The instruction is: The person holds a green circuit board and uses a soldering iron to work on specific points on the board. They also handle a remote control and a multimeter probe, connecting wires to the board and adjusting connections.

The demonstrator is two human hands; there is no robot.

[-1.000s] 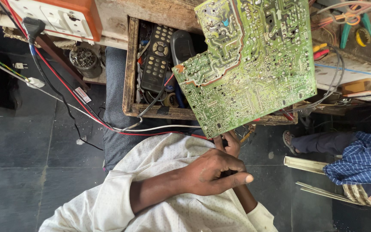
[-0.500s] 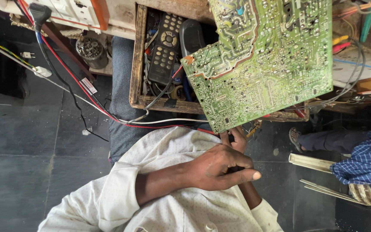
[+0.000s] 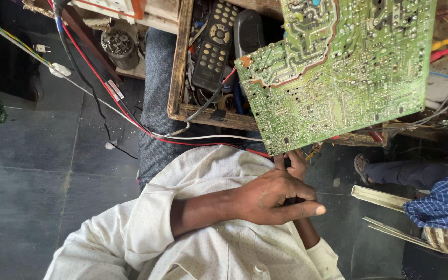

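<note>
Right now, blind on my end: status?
Right hand grip on green circuit board, lower edge. Left hand across right forearm. Red wire trails under board.

A wooden tray [image 3: 176, 78] holds a black remote control [image 3: 213, 46] and tangled wires [image 3: 203, 106].

Floor [image 3: 32, 171]: dark grey stone slabs, scuffed, with pale joints.
Furniture: worn wooden drawer [image 3: 178, 62] pulled out; wooden bench edge [image 3: 156, 21] above it.
Light: soft, possibly daylight.
Walls, windows: outside the view.
</note>
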